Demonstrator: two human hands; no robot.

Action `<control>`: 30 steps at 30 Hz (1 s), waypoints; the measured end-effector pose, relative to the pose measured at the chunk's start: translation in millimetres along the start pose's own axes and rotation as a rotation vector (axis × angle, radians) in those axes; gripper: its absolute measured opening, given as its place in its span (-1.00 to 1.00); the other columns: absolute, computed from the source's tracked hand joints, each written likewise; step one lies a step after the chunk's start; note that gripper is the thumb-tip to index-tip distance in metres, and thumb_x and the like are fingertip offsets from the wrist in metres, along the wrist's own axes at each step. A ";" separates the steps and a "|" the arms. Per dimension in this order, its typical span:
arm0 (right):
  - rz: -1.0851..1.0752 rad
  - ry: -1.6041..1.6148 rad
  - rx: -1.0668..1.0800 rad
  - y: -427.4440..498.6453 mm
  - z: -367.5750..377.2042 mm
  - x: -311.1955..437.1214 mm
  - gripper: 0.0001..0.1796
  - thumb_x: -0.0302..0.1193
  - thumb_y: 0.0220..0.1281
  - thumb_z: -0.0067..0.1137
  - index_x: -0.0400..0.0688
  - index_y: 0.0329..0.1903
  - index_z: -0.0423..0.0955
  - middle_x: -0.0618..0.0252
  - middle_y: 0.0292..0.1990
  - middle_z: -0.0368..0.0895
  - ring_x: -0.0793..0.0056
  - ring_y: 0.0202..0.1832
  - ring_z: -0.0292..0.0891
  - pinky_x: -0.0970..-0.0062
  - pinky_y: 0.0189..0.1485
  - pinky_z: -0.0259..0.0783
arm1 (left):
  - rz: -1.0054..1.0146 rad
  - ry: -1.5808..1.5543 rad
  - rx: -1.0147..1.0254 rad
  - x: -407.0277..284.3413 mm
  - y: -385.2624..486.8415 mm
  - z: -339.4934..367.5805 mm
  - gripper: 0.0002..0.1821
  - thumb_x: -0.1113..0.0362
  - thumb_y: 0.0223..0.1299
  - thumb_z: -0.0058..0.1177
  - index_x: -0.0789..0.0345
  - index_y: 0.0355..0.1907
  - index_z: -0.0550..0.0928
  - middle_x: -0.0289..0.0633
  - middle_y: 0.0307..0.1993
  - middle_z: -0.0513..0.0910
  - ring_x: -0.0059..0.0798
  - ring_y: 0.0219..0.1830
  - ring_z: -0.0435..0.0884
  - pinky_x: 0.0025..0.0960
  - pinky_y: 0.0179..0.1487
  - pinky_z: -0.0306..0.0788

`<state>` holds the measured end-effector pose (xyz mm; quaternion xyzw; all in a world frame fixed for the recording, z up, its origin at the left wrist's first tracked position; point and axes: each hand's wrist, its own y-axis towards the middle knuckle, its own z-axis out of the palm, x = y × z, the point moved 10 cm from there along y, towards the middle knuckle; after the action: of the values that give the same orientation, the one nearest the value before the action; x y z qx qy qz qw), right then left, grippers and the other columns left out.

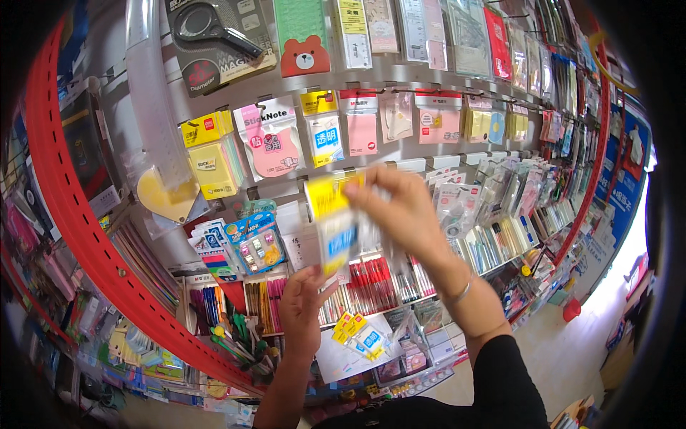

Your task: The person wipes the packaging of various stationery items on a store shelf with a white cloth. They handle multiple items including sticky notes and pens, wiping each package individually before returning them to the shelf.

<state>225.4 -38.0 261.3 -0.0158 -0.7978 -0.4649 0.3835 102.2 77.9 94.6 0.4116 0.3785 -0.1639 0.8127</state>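
My right hand (pixel 404 206) pinches the yellow top of a packaged pad of transparent sticky notes (pixel 335 228) in front of the display wall. The pack is motion-blurred and hangs slightly tilted. Just below its lower edge is my left hand (pixel 302 305), fingers apart; whether a fingertip touches the pack is unclear. Several similar yellow, white and blue packs (pixel 360 337) lie fanned on a white sheet (pixel 335 364) below. A matching pack (pixel 325 131) hangs on the wall, between a pink StickNote pack (pixel 272 139) and a pink note pad pack (pixel 362 126).
Pens fill a divided rack (pixel 372 287) under the hanging goods. A red perforated metal upright (pixel 69 198) curves along the left, and another red upright (pixel 592 155) stands right. A magnifier pack (pixel 217 40) and rulers (pixel 415 32) hang above. Scissors (pixel 238 338) stand low left.
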 end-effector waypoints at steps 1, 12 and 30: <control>-0.111 0.053 -0.051 16.3 -11.0 15.6 -0.81 -0.37 0.29 0.28 -0.26 -0.21 0.62 0.35 -0.28 0.67 0.73 -0.22 0.51 0.63 -0.15 0.43 | -0.015 -0.022 0.003 0.7 -0.8 0.9 -0.63 0.13 0.53 -0.11 0.44 0.02 0.50 0.07 0.06 0.61 -0.19 0.07 0.65 -0.12 0.20 0.53; -0.234 -0.250 -0.296 107.7 -39.6 24.1 -0.66 -0.31 0.20 0.24 -0.29 -0.09 0.52 0.05 -0.28 0.70 0.26 -0.28 0.64 0.32 -0.18 0.50 | -0.105 0.022 0.047 8.6 -14.8 -14.2 -0.78 0.37 0.51 -0.18 0.47 -0.04 0.51 0.04 0.00 0.63 -0.28 0.06 0.65 -0.15 0.22 0.54; -0.168 -0.045 -0.280 -31.3 -42.7 -20.9 -0.78 -0.36 0.42 0.11 -0.22 -0.01 0.48 0.37 -0.19 0.55 0.69 -0.31 0.45 0.64 -0.26 0.45 | -0.290 0.697 0.026 119.7 -77.6 -76.9 -0.82 0.43 0.20 0.21 0.38 -0.16 0.59 -0.21 -0.22 0.69 -0.56 -0.28 0.62 -0.46 -0.27 0.49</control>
<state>253.7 -81.0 237.0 -0.0125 -0.7322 -0.6013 0.3195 99.4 97.2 -66.3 0.3949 0.6846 -0.1320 0.5983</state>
